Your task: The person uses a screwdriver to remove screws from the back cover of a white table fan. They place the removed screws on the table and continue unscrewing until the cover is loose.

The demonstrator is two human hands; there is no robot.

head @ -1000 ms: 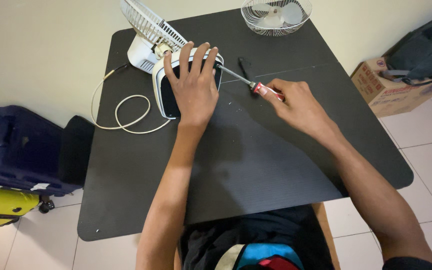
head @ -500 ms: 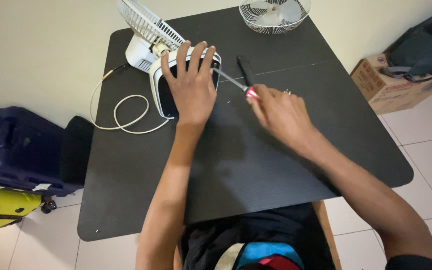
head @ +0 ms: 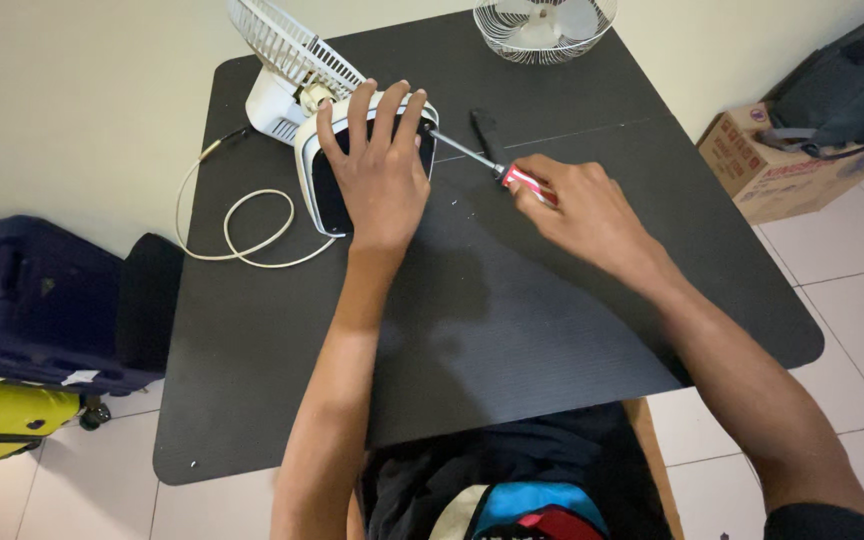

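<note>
A small white desk fan lies tipped over at the far left of the black table [head: 512, 330], its flat dark base [head: 324, 190] facing up. My left hand [head: 380, 175] lies flat on that base, fingers spread. My right hand [head: 577, 210] grips a red-handled screwdriver [head: 522, 181]. Its metal shaft runs left to the base's right edge, where the tip touches. The fan's rear grille [head: 287, 45] sticks out behind my left hand.
A detached white front grille [head: 544, 22] sits at the table's far edge. A small black part [head: 485, 130] lies near the screwdriver. The white power cord [head: 242, 225] coils at the left. A dark suitcase [head: 32, 300], a yellow bag [head: 2, 420], and a cardboard box [head: 782, 170] stand on the floor.
My right hand has shifted slightly with the screwdriver, keeping its tip at the fan base's edge. My left hand stays pressed on the base.
</note>
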